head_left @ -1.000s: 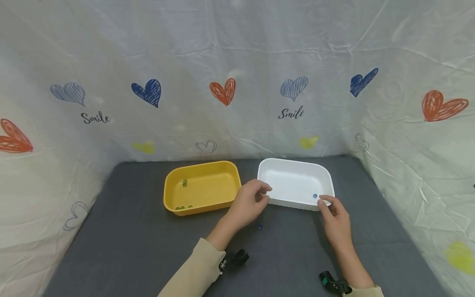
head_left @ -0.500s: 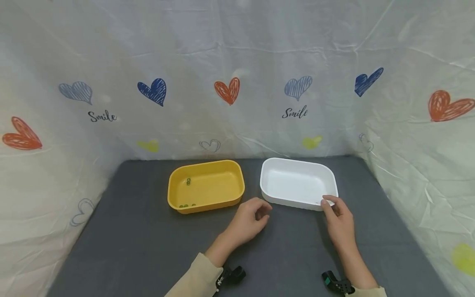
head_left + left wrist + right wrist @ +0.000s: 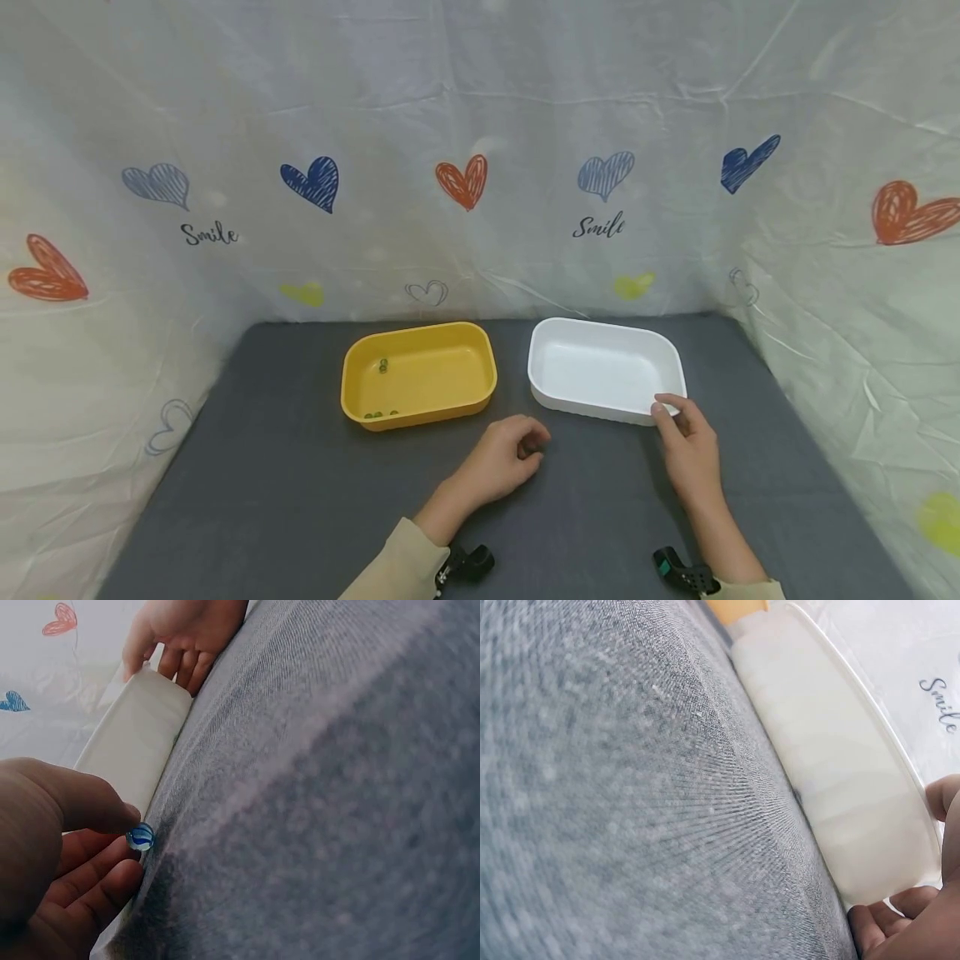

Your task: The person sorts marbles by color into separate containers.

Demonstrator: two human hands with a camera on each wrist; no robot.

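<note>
A clear glass marble with blue swirls point(image 3: 140, 837) is pinched between the thumb and fingers of my left hand point(image 3: 502, 458), close to the dark cloth in the left wrist view. From the head view, the fingers hide it. This hand is in front of the gap between the two trays. My right hand point(image 3: 690, 454) grips the near right corner of the white tray point(image 3: 600, 367), thumb at the rim and other fingers lower on the outer wall point(image 3: 832, 750). The white tray's inner near side is hidden by its wall.
A yellow tray point(image 3: 427, 375) stands left of the white one. Several small green marbles point(image 3: 383, 365) lie in it, at its left and along its near wall. Dark grey cloth point(image 3: 300, 517) covers the table; a pale curtain with printed hearts point(image 3: 461, 182) hangs behind.
My left hand has come down and nearer over the spot where a blue marble lay, and now pinches it. A blue marble seen inside the white tray earlier is out of sight. My right hand stays.
</note>
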